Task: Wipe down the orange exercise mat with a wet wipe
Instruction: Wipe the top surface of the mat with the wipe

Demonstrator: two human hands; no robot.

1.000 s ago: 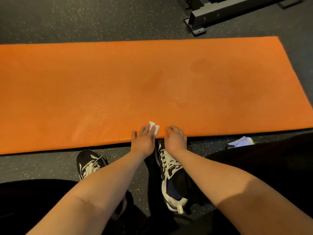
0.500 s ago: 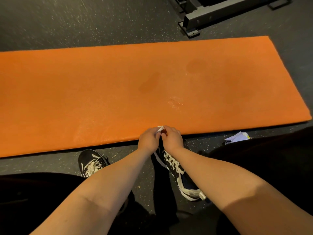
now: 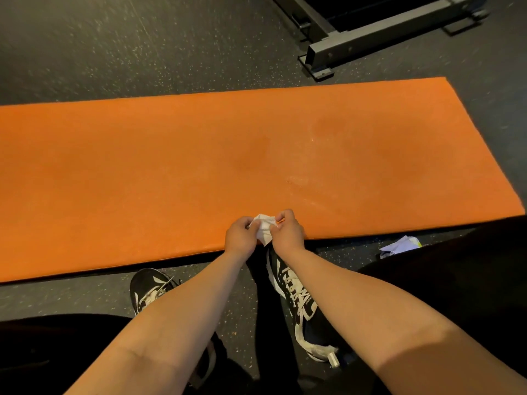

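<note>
- Stretching across the middle of the frame from the left edge almost to the right edge, the orange exercise mat (image 3: 171,172) lies flat on a dark speckled floor (image 3: 114,47).
- Faint darker patches and a pale glistening streak mark the mat right of centre.
- At the upper right, a grey metal frame (image 3: 370,35) rests on the floor just beyond the mat's far edge, apart from it.
- At lower centre, above the mat's near edge, the left hand (image 3: 241,233) and right hand (image 3: 288,230) each pinch one side of a crumpled white wet wipe (image 3: 263,226) with curled fingers. Whether the wipe touches the mat cannot be told.
- Black-and-white shoes (image 3: 296,297) stand on the floor below the near edge.
- A crumpled white wrapper (image 3: 400,245) lies on the floor at lower right, just beside the mat.
</note>
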